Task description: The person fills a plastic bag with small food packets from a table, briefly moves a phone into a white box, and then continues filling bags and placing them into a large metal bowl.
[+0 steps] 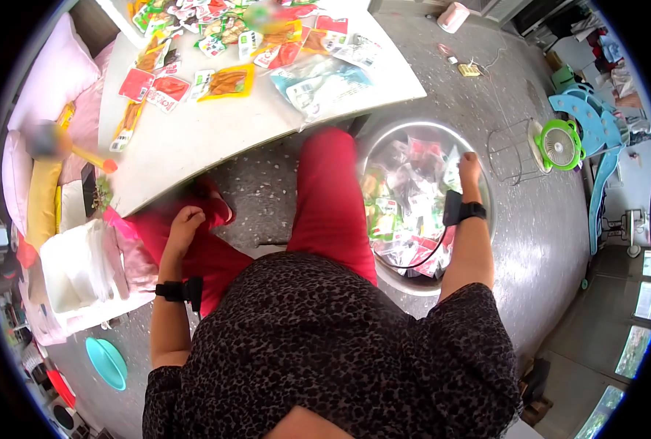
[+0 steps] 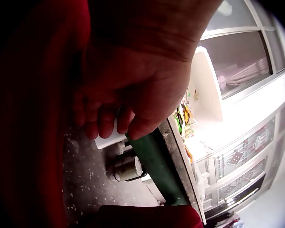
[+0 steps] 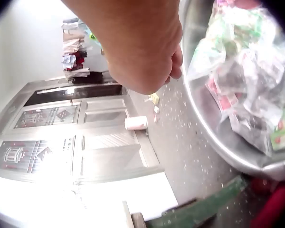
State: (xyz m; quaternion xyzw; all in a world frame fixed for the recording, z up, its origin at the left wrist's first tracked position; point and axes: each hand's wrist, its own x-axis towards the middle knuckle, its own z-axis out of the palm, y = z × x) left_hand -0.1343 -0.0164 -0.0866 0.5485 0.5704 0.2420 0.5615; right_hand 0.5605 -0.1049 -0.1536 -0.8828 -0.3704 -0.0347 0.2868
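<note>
In the head view, my left hand (image 1: 184, 228) hangs with loosely bent fingers over the red trouser leg, holding nothing. The left wrist view shows the same hand (image 2: 137, 90) palm side, its fingers bent. At the right edge of a metal basin (image 1: 484, 212) full of clear bags and packets is my right hand (image 1: 469, 168), fingers curled, beside a clear bag (image 1: 453, 167). From the right wrist, this hand (image 3: 145, 52) appears by the basin's rim (image 3: 199, 116); most of its fingers are hidden, so whether it grips a bag or the rim is unclear.
A white table (image 1: 215, 139) carries many food packets (image 1: 228, 82) and a clear bluish bag (image 1: 322, 86). Right of the basin stand a wire frame and a green fan (image 1: 559, 144). At the left are a white container (image 1: 80, 274) and a teal basin (image 1: 106, 364).
</note>
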